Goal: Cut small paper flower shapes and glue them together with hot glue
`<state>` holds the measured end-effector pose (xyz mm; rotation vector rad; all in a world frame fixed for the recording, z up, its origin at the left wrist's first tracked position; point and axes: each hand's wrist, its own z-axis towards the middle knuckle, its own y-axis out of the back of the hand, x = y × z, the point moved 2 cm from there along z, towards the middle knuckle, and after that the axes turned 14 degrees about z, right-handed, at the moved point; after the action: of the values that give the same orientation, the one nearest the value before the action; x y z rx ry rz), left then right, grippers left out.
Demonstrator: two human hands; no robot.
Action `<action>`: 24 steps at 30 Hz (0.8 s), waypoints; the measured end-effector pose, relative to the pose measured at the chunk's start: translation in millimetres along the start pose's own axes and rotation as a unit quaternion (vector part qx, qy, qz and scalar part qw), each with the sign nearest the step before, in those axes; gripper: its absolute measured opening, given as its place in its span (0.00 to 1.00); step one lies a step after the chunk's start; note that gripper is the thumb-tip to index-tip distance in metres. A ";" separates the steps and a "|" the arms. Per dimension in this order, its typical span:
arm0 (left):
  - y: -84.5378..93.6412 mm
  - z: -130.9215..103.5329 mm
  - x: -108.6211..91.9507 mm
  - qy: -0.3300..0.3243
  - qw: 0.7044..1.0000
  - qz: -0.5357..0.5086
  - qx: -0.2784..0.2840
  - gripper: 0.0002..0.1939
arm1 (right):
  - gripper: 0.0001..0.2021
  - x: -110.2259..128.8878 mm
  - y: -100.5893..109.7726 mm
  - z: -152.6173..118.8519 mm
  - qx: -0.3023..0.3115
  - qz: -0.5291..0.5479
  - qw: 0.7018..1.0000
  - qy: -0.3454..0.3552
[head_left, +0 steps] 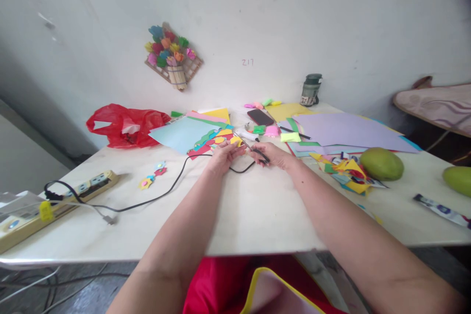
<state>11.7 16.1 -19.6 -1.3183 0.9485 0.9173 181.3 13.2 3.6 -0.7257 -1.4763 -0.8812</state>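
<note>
Both hands are extended over the far half of the white desk (257,211). The left hand (223,156) is positioned palm down, its fingers closed together on a small piece beside the coloured paper cutouts (211,140); what exactly is pinched cannot be told. The right hand (275,155) lies just beside it, the fingers curled shut on a black tool (260,153), whose thin tip points toward the left hand. A black cable (162,196) runs from under the hands leftward across the desk to a power strip (88,187) near the left edge.

Behind the hands, a light blue sheet (180,133), a phone (260,117) and a lilac sheet (346,130) are laid out. Paper scraps (346,171) are heaped to the right of the right forearm, with a green mango (381,163) touching the heap and a second mango (458,180) well apart at the right edge. A red bag (125,125) rests at the far left, and small paper flowers (152,176) lie between it and the cable. A dark jar (311,90) stands against the wall, where a paper bouquet (171,54) is mounted.
</note>
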 end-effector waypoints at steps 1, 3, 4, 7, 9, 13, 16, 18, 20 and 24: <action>0.5 0.4 0.5 0.000 1.000 0.003 0.001 0.06 | 0.10 0.6 -0.2 -0.4 0.000 -0.003 1.000 0.001; 1.1 1.0 1.4 -0.003 1.000 0.007 0.003 0.07 | 0.09 1.5 -0.6 -0.9 0.001 -0.008 1.000 0.002; 1.3 1.2 1.7 -0.005 1.000 0.009 0.004 0.07 | 0.09 1.8 -0.7 -1.0 0.002 -0.010 1.000 0.002; 1.5 1.3 2.1 -0.010 1.000 0.009 0.006 0.08 | 0.10 1.3 -0.3 -0.7 0.006 -0.008 1.000 0.003; 1.6 0.9 2.2 -0.012 1.000 0.008 0.007 0.08 | 0.11 0.6 0.1 -0.5 0.011 -0.005 1.000 0.004; 2.0 0.8 2.6 -0.014 1.000 0.006 0.006 0.10 | 0.11 0.2 0.4 -0.2 0.008 -0.006 1.000 0.004; 2.1 1.3 3.0 -0.018 1.000 0.006 0.009 0.10 | 0.11 0.1 -0.1 0.5 0.005 -0.008 1.000 0.000; 2.1 1.6 3.1 -0.023 1.000 0.007 0.013 0.10 | 0.11 -0.7 -0.1 1.6 0.005 -0.009 1.000 0.000; 2.2 1.8 3.1 -0.026 1.000 0.008 0.012 0.10 | 0.10 -2.3 0.3 3.0 0.007 -0.011 1.000 0.003; 2.6 1.8 3.4 -0.026 1.000 0.007 0.010 0.10 | 0.10 -5.2 1.4 4.9 0.016 -0.011 1.000 0.008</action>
<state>10.5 18.0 -23.7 -1.2672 0.9255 0.9454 180.4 18.4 -1.4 -0.6785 -1.4833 -0.8774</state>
